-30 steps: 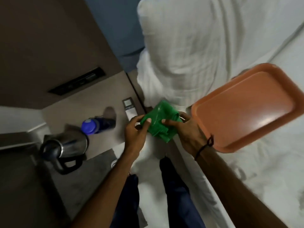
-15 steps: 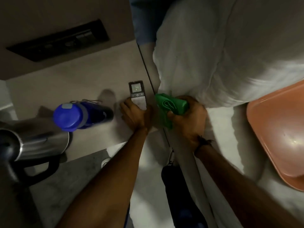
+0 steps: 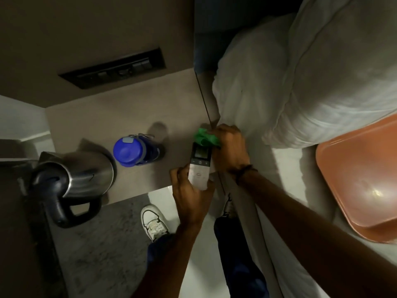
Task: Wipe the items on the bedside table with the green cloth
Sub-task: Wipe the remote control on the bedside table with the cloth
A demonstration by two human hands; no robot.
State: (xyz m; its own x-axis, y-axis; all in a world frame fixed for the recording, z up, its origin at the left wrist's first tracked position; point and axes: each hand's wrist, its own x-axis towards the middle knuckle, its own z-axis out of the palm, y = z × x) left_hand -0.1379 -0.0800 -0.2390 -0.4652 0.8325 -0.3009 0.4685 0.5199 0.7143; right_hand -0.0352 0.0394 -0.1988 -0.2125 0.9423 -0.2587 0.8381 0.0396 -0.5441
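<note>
My left hand grips the lower end of a white remote control and holds it just above the bedside table, near its right edge. My right hand is bunched around the green cloth, which presses against the top of the remote by its small screen. A blue water bottle stands upright in the middle of the table. A steel electric kettle with a black handle sits at the table's left front corner.
A dark switch panel is set in the wall behind the table. The bed with a white pillow lies to the right, an orange tray resting on it. My legs and a white shoe are on the floor below.
My left hand has picked the remote up off the table and drawn it toward me. My right hand has brought the green cloth onto the remote's top end.
</note>
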